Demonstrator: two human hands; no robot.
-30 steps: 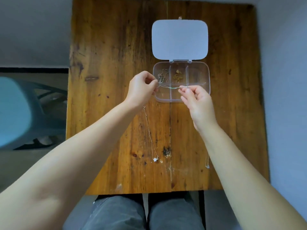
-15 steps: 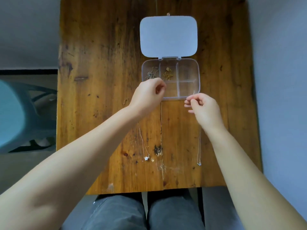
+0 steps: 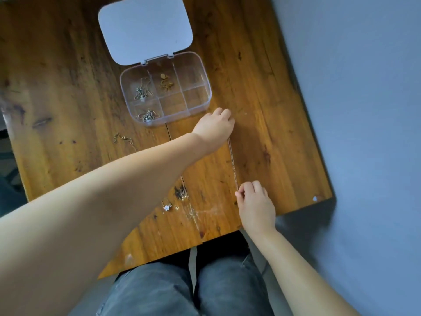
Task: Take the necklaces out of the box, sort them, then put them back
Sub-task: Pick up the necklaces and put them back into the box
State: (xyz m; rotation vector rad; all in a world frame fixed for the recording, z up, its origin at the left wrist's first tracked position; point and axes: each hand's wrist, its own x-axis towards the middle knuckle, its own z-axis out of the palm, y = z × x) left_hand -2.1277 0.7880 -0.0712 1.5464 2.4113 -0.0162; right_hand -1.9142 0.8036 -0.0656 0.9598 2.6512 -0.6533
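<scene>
A clear compartment box (image 3: 206,82) lies open on the wooden table (image 3: 262,76), its white lid (image 3: 145,28) flipped back. Coiled necklaces sit in three compartments: two silver ones (image 3: 140,92) (image 3: 148,115) at the left and a gold one (image 3: 167,83) in the middle. A thin chain (image 3: 232,163) is stretched straight on the table right of the box. My left hand (image 3: 215,127) pinches its far end and my right hand (image 3: 255,204) pinches its near end. A necklace with a flower pendant (image 3: 167,207) lies near the front edge, its chain mostly hidden under my left arm.
The clasp end of another chain (image 3: 124,139) shows left of my left forearm. The table's right edge runs close to a grey wall (image 3: 364,110). My knees in grey jeans (image 3: 182,290) are below the front edge.
The view has tilted. Both hands moved right, away from the box, and pulled the thin chain out straight; my right hand came toward me to the chain's near end.
</scene>
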